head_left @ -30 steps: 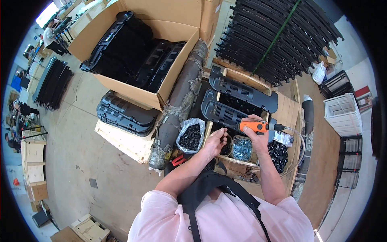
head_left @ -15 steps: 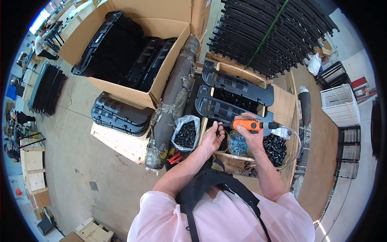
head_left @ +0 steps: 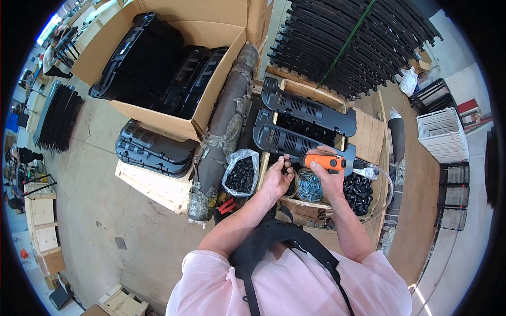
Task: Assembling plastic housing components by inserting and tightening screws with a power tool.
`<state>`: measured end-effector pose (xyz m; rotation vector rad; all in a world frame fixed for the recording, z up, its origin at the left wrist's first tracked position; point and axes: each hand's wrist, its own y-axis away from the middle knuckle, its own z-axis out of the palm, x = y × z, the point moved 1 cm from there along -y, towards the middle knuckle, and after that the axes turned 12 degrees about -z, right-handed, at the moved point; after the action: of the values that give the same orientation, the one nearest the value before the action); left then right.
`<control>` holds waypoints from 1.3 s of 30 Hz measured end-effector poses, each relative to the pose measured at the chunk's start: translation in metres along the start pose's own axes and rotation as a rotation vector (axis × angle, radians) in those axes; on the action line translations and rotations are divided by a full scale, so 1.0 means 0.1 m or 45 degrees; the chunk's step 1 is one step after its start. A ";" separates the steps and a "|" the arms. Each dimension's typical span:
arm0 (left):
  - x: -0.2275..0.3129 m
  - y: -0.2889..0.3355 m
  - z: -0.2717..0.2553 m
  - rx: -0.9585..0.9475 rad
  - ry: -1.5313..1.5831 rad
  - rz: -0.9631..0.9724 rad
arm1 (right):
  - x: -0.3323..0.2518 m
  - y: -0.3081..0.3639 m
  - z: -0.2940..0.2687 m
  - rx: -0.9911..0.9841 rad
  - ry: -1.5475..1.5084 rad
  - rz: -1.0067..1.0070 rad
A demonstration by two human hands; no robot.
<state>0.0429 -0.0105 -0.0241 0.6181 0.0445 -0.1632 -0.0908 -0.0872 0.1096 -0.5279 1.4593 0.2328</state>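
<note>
A person in a pink shirt (head_left: 295, 284), seen from above, works with bare hands at a wooden crate (head_left: 384, 126) right of centre in the frame. The right hand (head_left: 330, 173) is closed around an orange driver (head_left: 322, 161), which lies level near the centre of the frame. A pale hose (head_left: 391, 184) curves down from near the driver's right end. The left hand (head_left: 278, 180), just left of the driver's narrow end, is curled, with thumb and forefinger drawn close together; whether they pinch something small, I cannot tell.

Behind the hands, two dark vented panels lie across the crate: a lower panel (head_left: 282, 139) and an upper panel (head_left: 308, 110). Below the driver, from left to right, are a clear bag (head_left: 226, 179) of small black pieces (head_left: 242, 175), a tub of silvery screws (head_left: 310, 186) and a heap of black parts (head_left: 358, 195). A red-handled tool (head_left: 227, 205) lies under the bag.

Left of the crate, a long grey roll (head_left: 224, 124) slants upward. At upper left, a large open carton (head_left: 158, 117) holds more black panels (head_left: 139, 68), with a stack of panels (head_left: 153, 150) below it. At upper right, a green strap (head_left: 348, 42) crosses rows of black strips (head_left: 316, 37).
</note>
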 end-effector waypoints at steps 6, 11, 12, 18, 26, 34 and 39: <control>0.03 0.03 0.00 -0.058 0.000 -0.035 | -0.02 -0.06 0.05 -0.056 0.023 0.033; -0.05 0.05 0.07 0.030 -0.059 -0.043 | 0.11 -0.12 0.11 -0.074 0.090 -0.046; -0.07 0.06 0.05 0.082 -0.109 -0.036 | 0.12 -0.14 0.13 -0.082 0.129 -0.074; 0.01 -0.09 -0.05 0.411 -0.536 0.011 | 0.20 -0.25 0.32 -0.144 0.178 -0.090; 0.14 -0.24 -0.03 0.440 -0.742 0.138 | 0.30 -0.29 0.42 -0.204 0.192 -0.087; 0.11 -0.37 -0.12 0.482 -0.800 0.246 | 0.17 -0.37 0.60 -0.414 0.461 -0.106; 0.04 -0.43 -0.07 0.620 -0.803 0.252 | 0.23 -0.39 0.55 -0.441 0.504 -0.047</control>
<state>0.0394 -0.0419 -0.0546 1.0265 -0.6817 -0.1717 -0.0217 -0.0981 0.0964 -0.9202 1.8023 0.3706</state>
